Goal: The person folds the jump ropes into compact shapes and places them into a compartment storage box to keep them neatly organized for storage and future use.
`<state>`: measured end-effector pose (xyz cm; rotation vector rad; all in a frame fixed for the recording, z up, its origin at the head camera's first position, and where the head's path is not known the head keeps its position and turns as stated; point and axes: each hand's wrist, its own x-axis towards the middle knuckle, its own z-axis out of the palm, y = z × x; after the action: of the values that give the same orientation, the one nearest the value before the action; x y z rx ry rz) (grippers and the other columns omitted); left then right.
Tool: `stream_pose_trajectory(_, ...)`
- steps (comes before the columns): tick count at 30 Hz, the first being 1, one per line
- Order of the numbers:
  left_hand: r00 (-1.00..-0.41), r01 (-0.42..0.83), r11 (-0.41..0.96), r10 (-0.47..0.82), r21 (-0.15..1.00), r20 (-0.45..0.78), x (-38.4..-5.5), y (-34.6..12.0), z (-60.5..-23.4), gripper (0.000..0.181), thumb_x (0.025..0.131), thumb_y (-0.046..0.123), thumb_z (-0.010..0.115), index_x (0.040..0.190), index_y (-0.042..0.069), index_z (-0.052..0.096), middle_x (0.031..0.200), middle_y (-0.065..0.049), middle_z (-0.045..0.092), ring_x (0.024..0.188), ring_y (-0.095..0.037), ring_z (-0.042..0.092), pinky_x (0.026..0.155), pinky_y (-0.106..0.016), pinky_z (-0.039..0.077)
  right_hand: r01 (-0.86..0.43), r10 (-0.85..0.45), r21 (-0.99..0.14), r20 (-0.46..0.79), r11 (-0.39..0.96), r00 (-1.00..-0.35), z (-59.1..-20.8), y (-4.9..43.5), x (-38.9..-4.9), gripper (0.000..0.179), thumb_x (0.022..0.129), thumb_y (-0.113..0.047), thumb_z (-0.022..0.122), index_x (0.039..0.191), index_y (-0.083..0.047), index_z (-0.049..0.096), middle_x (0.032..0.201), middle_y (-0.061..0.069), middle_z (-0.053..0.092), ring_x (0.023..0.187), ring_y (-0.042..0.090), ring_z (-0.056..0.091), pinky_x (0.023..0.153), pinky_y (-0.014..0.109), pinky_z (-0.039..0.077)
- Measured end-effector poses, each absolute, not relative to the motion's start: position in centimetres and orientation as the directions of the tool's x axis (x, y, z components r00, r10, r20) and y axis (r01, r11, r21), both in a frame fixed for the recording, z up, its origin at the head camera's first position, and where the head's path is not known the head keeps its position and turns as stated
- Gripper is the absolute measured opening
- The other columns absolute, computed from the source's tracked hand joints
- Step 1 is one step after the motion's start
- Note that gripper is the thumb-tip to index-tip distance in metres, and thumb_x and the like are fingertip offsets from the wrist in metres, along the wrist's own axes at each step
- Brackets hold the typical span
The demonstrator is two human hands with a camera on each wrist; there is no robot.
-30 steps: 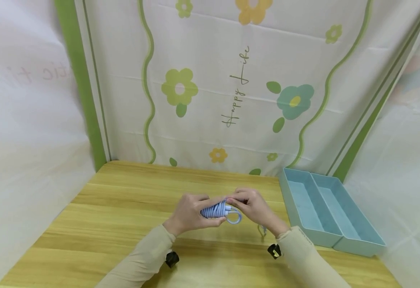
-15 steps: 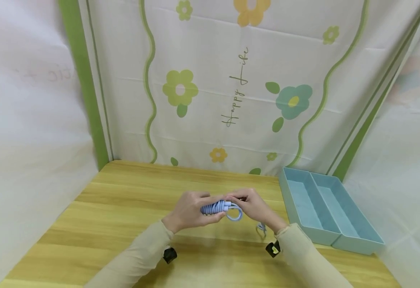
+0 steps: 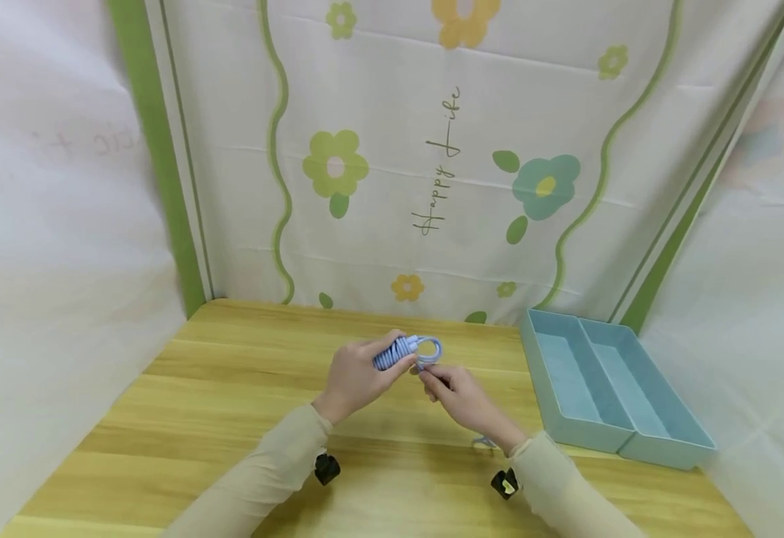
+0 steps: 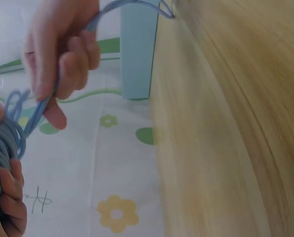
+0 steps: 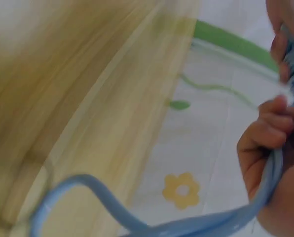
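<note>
A light blue cord (image 3: 392, 353), wound into a tight bundle, sits in the grip of my left hand (image 3: 358, 377) above the table. A small loop (image 3: 440, 350) sticks out of the bundle's right end. Close by on the right, my right hand (image 3: 462, 396) pinches strands of the cord between thumb and fingers. In the left wrist view, the strands run from the coils (image 4: 4, 145) through the right hand (image 4: 68, 59). Past that hand, a loose tail (image 5: 201, 224) curves away in the right wrist view. Palm and fingers hide part of the bundle.
Two pale blue trays (image 3: 569, 381) stand side by side at the table's right. The wooden table (image 3: 230, 418) ends at a flowered curtain (image 3: 392, 164) behind, with white cloth sides left and right. Black wrist cameras (image 3: 327, 469) hang below both sleeves.
My left hand has lifted the bundle and tipped it upward to the right. The right hand has come down and nearer, below the loop, drawing apart from the left fingers.
</note>
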<state>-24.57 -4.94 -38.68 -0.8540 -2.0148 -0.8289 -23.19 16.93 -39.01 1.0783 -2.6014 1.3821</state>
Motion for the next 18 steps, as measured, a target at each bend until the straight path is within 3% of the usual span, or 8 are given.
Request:
stream_pose_trajectory(3,-0.505,0.735,0.63,0.263,0.251,0.822,-24.7,-4.7,-38.8,0.037,0.086,0.037,0.077,0.111,0.01,0.074,0.073,-0.002,0.069,0.049,-0.003,0.052,0.044,-0.016,0.039,-0.593,-0.589,-0.682,0.288,0.428,-0.755,-37.9,16.2,-22.5,0.022,0.107,-0.015,0.044,0.104,-0.007,0.064,0.066,-0.004,0.05,0.05,0.006,0.038,0.049,0.024,0.039)
stream_pose_trajectory(7,-0.522,0.716,0.654,0.265,0.247,0.811,-24.8,-5.0,-39.0,0.039,0.084,0.037,0.079,0.111,0.009,0.074,0.073,-0.003,0.069,0.048,-0.003,0.051,0.043,-0.016,0.038,-0.631,-0.61,-0.609,0.284,0.481,-0.74,-36.9,15.9,-22.2,0.018,0.106,-0.007,0.046,0.103,-0.006,0.063,0.063,-0.006,0.046,0.049,0.004,0.038,0.047,0.023,0.037)
stream_pose_trajectory(12,-0.55,0.718,0.658,0.334,0.229,0.765,-24.8,-5.1,-39.0,0.046,0.086,0.04,0.077,0.116,0.005,0.073,0.081,-0.006,0.071,0.052,-0.004,0.053,0.045,-0.015,0.039,-0.62,-0.645,-0.589,0.207,0.518,-0.735,-36.4,16.8,-22.5,0.019,0.105,-0.01,0.047,0.091,-0.011,0.06,0.062,-0.006,0.044,0.049,0.004,0.036,0.048,0.022,0.035)
stream_pose_trajectory(18,-0.621,0.686,0.707,0.446,0.171,0.644,-24.8,-5.2,-39.0,0.047,0.088,0.049,0.071,0.12,0.015,0.073,0.072,0.0,0.067,0.048,-0.001,0.043,0.043,-0.016,0.034,-0.624,-0.662,-0.549,0.162,0.556,-0.732,-35.8,18.1,-23.0,0.021,0.102,-0.013,0.056,0.081,-0.015,0.057,0.061,-0.007,0.044,0.05,0.004,0.035,0.048,0.023,0.034)
